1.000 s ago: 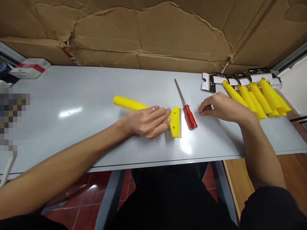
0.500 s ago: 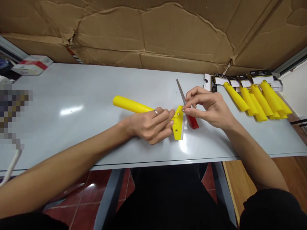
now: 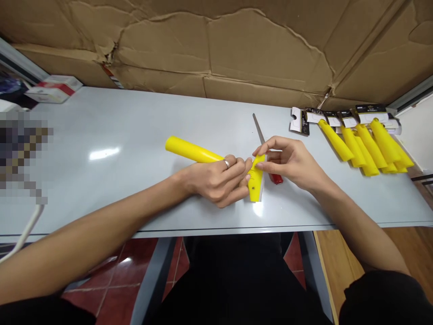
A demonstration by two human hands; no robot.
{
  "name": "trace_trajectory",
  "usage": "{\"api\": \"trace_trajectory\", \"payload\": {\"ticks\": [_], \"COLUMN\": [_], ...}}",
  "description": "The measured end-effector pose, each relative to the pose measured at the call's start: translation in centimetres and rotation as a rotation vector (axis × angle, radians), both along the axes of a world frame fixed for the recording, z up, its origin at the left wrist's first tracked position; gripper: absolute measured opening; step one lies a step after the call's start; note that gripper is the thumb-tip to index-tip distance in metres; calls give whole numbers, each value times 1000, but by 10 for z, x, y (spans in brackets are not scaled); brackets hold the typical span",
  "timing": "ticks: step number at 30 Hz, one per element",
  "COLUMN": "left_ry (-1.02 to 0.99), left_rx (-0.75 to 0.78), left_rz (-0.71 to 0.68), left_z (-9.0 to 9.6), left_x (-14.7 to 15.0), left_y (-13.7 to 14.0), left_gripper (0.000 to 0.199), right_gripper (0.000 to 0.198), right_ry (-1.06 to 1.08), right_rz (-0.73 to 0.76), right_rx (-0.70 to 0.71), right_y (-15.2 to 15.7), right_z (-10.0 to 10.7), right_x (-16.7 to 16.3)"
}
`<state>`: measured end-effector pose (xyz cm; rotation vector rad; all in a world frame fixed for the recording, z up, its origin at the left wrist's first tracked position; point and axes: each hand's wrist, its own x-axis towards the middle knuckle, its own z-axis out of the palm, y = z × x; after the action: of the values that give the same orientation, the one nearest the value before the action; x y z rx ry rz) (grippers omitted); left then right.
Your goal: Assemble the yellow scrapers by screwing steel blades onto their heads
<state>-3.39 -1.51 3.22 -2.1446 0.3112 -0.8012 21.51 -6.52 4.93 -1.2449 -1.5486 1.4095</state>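
Note:
A yellow scraper with a long round handle lies across my two hands, just above the table. My left hand, with a ring on one finger, is closed around it where the handle meets the flat head. A thin metal blade edge runs along the head's right side, and one dark screw or hole shows low on the head. My right hand pinches the head's upper corner, thumb on its face and index finger at its top. Partly hidden behind my right hand is a red-handled tool with a long narrow metal shaft.
Several yellow scraper handles with black-and-white cards lie overlapped on the right of the grey-white table. A single card sits beside them. At the back left is a white-and-red box. Cardboard stands along the back.
My right hand's fingertips have moved from the blade edge onto the head's upper corner, covering the upper screw or hole. My left hand still grips the scraper. The whole view has shifted slightly.

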Motion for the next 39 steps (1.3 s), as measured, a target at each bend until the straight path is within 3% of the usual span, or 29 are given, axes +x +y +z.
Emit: {"api": "trace_trajectory", "payload": {"ticks": [3,8,16,27,39], "left_ry": [-11,-9,-18,-42,-42], "left_rx": [10,22,21,14,2], "left_rz": [3,4,-3,-2,-9], "left_z": [2,4,6,8,5], "left_x": [1,1,2,6,3], "left_y": [-1,-1,-1,-3,-2], "left_gripper": [26,28,26,28,21], "right_gripper": [66,68,56,80,68], "right_ry": [70,105,88,4,40], "right_rz": [20,-15,45,20,73], "right_rx": [-81,-88,-83,-113,-99], "right_y": [-1,-1,-4,-6,-8], "right_z": [2,3,7,9,12], "right_x": [-2,-6,-3,-4,-2]}}
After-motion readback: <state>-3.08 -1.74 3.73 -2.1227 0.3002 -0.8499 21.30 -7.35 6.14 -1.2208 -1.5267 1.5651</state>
